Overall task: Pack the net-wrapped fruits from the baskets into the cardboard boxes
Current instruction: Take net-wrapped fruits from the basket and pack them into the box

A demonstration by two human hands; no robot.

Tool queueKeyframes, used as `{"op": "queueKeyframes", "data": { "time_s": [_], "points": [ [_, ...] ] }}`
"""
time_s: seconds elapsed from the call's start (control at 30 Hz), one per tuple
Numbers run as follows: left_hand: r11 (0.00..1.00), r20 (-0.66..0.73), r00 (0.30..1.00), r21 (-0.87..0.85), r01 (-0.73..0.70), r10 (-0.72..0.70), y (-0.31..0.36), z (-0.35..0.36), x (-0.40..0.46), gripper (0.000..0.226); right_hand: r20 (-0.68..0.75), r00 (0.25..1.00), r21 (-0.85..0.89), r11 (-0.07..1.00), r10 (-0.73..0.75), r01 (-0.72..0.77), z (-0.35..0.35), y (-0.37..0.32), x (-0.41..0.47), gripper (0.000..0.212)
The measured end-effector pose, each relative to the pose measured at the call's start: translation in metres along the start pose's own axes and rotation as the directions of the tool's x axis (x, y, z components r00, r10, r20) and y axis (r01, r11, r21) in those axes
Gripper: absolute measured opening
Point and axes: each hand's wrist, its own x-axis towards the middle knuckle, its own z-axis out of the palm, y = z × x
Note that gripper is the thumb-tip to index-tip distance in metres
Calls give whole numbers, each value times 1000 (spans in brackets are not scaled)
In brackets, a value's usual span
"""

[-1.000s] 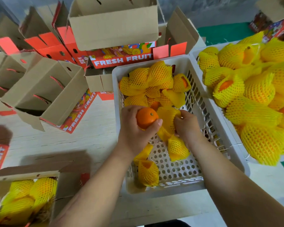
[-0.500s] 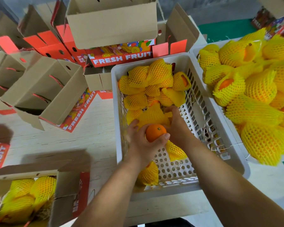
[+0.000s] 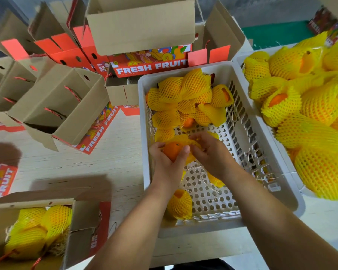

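Observation:
My left hand [image 3: 167, 162] grips a bare orange [image 3: 172, 151] over the near half of the white perforated basket [image 3: 261, 172]. My right hand [image 3: 211, 154] holds a yellow foam net [image 3: 185, 139] against that orange, its fingers curled on the net's edge. Several net-wrapped oranges [image 3: 189, 94] are heaped at the basket's far end, and one wrapped orange [image 3: 180, 204] lies at its near end. A second basket [image 3: 240, 59] on the right is piled high with wrapped fruit [image 3: 318, 106]. The open cardboard box [image 3: 82, 227] at bottom left holds several wrapped oranges [image 3: 39, 228].
Several open "FRESH FRUIT" cardboard boxes [image 3: 62, 102] stand and lean on the pale wooden table [image 3: 113, 158] to the left and behind the basket. A flat red box panel [image 3: 0, 182] lies at the left edge. Green floor shows at the far right.
Both hands drew back toward me inside the basket, taking the bare orange along. My right hand lifted a yellow net from the pile and brought it against the orange.

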Motion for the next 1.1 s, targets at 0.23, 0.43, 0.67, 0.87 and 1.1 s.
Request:
{"op": "queueKeyframes", "data": {
  "time_s": [0.23,0.43,0.67,0.87,1.1],
  "points": [
    [999,72,997,-27,21,-19,-8,5,1,99,86,996,188,982,-13,-4,8,-9,-3,18],
    [997,41,997,-37,68,-66,-1,0,4,44,280,958,184,976,66,-120,3,1,-6,70],
    [969,113,962,-25,-248,249,16,-6,-6,42,35,983,138,973,181,-184,-6,7,2,78],
    [788,482,817,346,-509,316,32,-27,11,116,260,950,673,673,173,-307,-21,-7,1,90],
    [886,213,890,152,-438,404,27,-30,6,79,401,916,772,537,4,-340,-17,-13,0,53]
  ]
}}
